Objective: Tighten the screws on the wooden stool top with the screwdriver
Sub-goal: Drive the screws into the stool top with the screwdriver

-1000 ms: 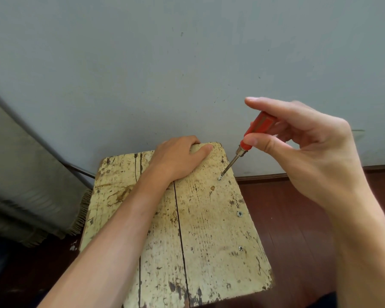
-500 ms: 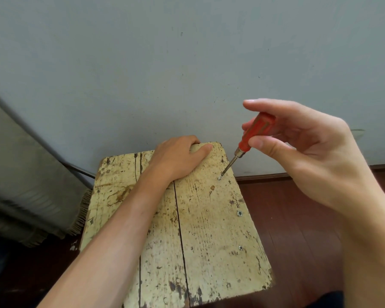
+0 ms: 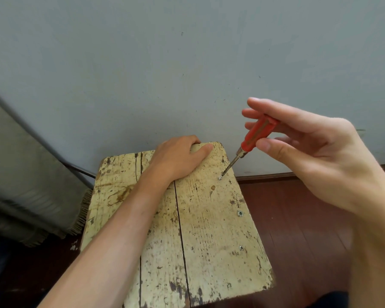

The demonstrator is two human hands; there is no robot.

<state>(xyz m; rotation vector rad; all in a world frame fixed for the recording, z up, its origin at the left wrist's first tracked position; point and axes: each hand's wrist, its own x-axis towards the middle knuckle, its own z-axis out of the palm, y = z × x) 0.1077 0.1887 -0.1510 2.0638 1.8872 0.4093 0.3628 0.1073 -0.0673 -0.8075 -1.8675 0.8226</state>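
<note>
Wooden stool top (image 3: 209, 236): two cracked, paint-worn planks, near edge towards the camera, far edge close to the wall.

Right edge carries three screws in a row. Nearest screw (image 3: 241, 248) and middle screw (image 3: 240, 213) lie unattended, heads roughly level with the wood. How tight they are cannot be judged from this view.

Far screw (image 3: 220, 178), by the far right corner, has the screwdriver (image 3: 257, 135) tip set in its head. The shaft leans up and to the right.

Right hand (image 3: 320, 156): thumb and fingertips pinch the red handle lightly, forefinger straight above it. This hold suits twirling rather than heavy torque, so the screw is probably turning easily.

Left hand (image 3: 178, 158): palm on the far edge, thumb lying flat on top, fingers apparently hooked over the edge out of sight. Its likely purpose is to brace the stool against the turning force.

Surroundings: dark red floor (image 3: 298, 218) to the right, grey fringed fabric (image 3: 20, 174) to the left, skirting board (image 3: 265, 177) and grey wall (image 3: 187, 74) beyond. Nothing obstructs the screw row, and the left forearm crosses only the left plank.
</note>
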